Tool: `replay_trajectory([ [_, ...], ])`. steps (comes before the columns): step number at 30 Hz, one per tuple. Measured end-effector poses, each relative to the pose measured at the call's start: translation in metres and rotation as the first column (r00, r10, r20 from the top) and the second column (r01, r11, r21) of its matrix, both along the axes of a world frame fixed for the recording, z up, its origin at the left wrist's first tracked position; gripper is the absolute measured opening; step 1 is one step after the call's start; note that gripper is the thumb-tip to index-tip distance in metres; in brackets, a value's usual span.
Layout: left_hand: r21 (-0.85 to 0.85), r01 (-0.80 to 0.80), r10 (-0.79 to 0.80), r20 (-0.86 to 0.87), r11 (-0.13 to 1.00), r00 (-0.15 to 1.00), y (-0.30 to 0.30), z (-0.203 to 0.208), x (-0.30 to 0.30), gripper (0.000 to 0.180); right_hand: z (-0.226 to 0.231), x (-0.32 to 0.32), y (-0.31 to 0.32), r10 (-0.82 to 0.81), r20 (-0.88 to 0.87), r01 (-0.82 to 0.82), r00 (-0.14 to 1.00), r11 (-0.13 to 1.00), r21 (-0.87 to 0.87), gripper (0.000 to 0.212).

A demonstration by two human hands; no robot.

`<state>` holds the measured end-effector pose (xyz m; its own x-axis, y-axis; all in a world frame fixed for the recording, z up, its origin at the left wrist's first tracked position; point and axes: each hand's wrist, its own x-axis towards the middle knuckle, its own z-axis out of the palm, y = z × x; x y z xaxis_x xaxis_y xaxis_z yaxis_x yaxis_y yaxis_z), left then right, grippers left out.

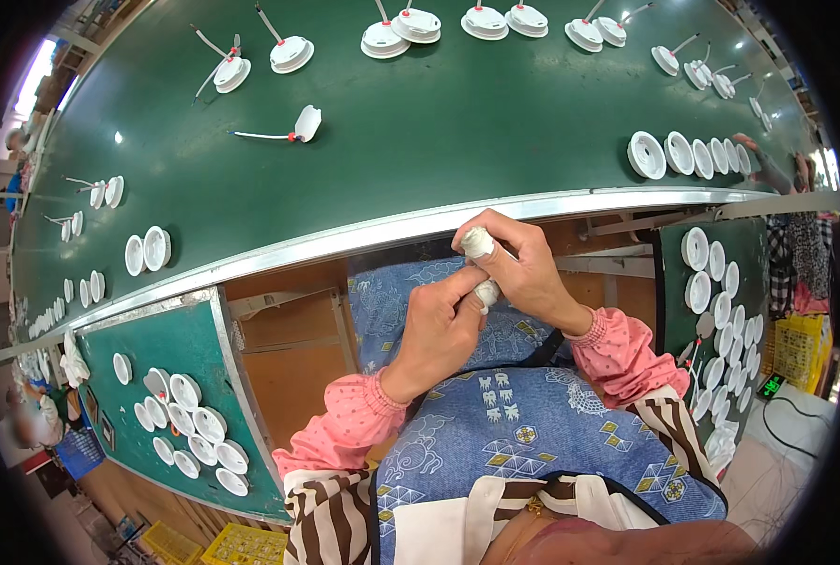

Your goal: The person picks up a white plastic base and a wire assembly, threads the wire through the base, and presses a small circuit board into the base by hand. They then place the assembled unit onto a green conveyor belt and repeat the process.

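Note:
My left hand and my right hand meet in front of my apron, just off the near edge of the green table. Both have curled fingers and touch each other. White wrapping covers a fingertip of the right hand, and a second white wrap shows beside the left thumb. Whatever lies between the fingers, if anything, is hidden. Beyond them on the table, closest to my hands, a white round cap-like part with a red-collared wire rests on its edge.
Similar wired white parts line the far side of the green table. White round cups stand in a row at right, near another person's hand. Lower side boards hold more cups at left and cups at right.

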<state>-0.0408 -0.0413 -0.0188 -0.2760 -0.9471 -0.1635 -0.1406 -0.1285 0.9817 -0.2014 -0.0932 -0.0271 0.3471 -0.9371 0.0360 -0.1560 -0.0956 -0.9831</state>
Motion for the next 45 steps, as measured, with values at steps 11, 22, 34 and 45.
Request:
replay_trajectory([
  [11,0.044,-0.036,0.041,-0.121,0.998,0.992,0.014,0.004,0.002,0.022,-0.003,0.005,0.008,-0.046,0.122,0.047,0.991,0.999,-0.010,0.026],
  [22,-0.017,0.240,-0.237,0.111,0.971,0.965,-0.006,0.016,0.054,0.024,-0.011,0.012,0.011,-0.097,0.376,-0.105,0.922,0.870,0.482,0.036],
  [34,-0.485,-0.257,0.186,-0.192,0.836,0.964,-0.001,0.009,0.020,0.037,0.006,0.036,0.016,-0.367,0.555,-0.400,0.746,0.419,0.815,0.033],
  [45,0.025,-0.215,0.183,-0.627,0.976,0.757,-0.003,0.019,0.016,0.036,0.004,0.032,0.025,-0.344,0.550,-0.295,0.761,0.572,0.766,0.027],
])
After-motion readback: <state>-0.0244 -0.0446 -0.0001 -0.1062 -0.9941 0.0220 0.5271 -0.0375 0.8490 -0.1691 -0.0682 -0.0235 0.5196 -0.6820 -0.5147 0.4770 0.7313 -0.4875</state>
